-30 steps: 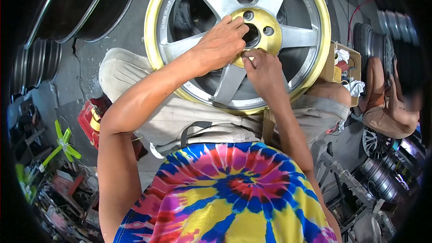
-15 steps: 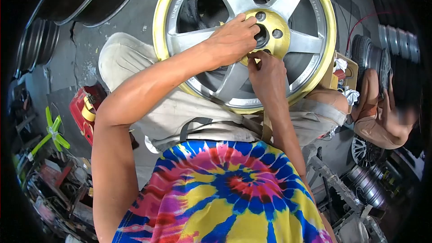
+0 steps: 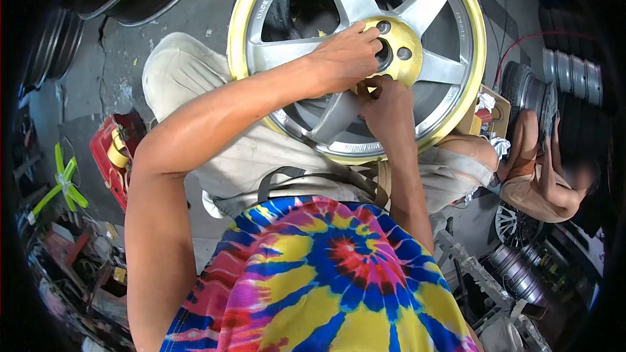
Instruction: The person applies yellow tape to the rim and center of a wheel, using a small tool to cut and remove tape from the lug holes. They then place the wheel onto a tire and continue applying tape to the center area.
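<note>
A silver spoked wheel rim (image 3: 355, 0) lies across my lap. Yellow masking tape (image 3: 405, 34) covers its hub, and its outer lip is yellow too. My left hand (image 3: 345, 58) is closed over the hub's left side, with fingertips bent at the centre hole and the thumb mostly hidden. Just below and to the right, my right hand (image 3: 389, 107) is closed in a pinch at the hub's lower edge. The fingertips of both hands nearly meet there. A small bit of yellow tape shows between them; the exact grip is partly hidden.
A red toolbox (image 3: 104, 156) with a tape roll (image 3: 118, 150) is at left, near a bright green bladed object (image 3: 65, 186). A cardboard box (image 3: 499, 114) stands by my right knee. Another person (image 3: 538, 182) sits at right among rims. Dark rims (image 3: 55, 45) stand upper left.
The view has shifted a little, so the surroundings sit slightly differently. Both hands stay at the same part of the hub, with only slight finger movement.
</note>
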`<state>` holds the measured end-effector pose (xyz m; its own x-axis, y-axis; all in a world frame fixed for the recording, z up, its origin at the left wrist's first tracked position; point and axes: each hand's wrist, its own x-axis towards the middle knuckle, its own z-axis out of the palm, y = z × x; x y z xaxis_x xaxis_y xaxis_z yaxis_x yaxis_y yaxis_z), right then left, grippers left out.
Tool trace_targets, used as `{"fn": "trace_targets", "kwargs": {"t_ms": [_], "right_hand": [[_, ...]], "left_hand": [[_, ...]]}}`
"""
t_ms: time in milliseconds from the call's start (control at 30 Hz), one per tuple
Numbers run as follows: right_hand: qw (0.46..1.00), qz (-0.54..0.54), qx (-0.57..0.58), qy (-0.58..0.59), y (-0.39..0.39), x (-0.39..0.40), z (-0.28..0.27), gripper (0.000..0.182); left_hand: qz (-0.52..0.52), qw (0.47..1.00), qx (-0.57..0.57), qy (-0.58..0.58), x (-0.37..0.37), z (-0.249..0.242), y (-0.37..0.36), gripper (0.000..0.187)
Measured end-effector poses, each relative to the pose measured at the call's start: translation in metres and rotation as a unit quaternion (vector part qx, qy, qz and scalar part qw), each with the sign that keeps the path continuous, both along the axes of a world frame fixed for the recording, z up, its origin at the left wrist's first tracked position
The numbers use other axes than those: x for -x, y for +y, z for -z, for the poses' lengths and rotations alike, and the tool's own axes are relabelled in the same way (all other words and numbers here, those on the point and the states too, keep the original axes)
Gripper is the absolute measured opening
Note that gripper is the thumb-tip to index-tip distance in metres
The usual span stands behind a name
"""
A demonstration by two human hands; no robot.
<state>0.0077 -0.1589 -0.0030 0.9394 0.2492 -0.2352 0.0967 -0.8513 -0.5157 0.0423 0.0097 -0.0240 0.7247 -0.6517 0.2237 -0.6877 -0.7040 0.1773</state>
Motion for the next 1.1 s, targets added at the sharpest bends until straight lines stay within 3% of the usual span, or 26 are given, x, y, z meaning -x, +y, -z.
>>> {"fn": "trace_targets", "kwargs": {"t_ms": [133,200,300,500,600,733,833,933,1000,1100], "right_hand": [[0.995,0.05,-0.037,0.073,0.006,-0.005,-0.009,0.028],[0.981,0.109,-0.074,0.141,0.009,-0.005,-0.018,0.018],[0.994,0.07,-0.043,0.073,0.003,-0.007,-0.011,0.019],[0.989,0.058,-0.052,0.126,0.011,-0.013,-0.015,0.021],[0.996,0.024,-0.023,0.079,0.009,-0.013,-0.001,0.025],[0.987,0.076,-0.067,0.124,0.004,-0.01,-0.012,0.028],[0.966,0.133,-0.137,0.175,-0.019,-0.009,-0.034,0.03],[0.965,0.147,-0.179,0.127,-0.06,-0.02,-0.044,0.031],[0.95,0.153,-0.25,0.106,-0.08,-0.027,-0.039,0.03],[0.961,0.143,-0.221,0.087,-0.071,-0.033,-0.041,0.025]], "left_hand": [[-0.007,1.0,-0.004,-0.017,0.001,0.002,-0.001,0.005],[-0.008,1.0,0.003,-0.025,0.001,0.002,-0.001,0.005],[0.001,0.999,0.022,-0.031,0.0,0.004,0.001,0.005],[-0.004,0.999,0.018,-0.03,0.0,0.003,0.0,0.005],[-0.003,1.0,0.018,-0.008,0.0,0.001,0.0,0.005],[-0.007,1.0,0.013,0.002,-0.001,0.007,-0.001,0.007],[-0.012,0.994,0.104,-0.025,-0.006,0.003,0.005,0.008],[-0.065,0.935,0.32,0.135,-0.017,-0.029,0.022,0.011],[-0.118,0.922,0.332,0.159,-0.022,-0.05,0.048,0.013],[-0.19,0.911,0.334,0.148,-0.028,-0.055,0.084,0.011]]}}
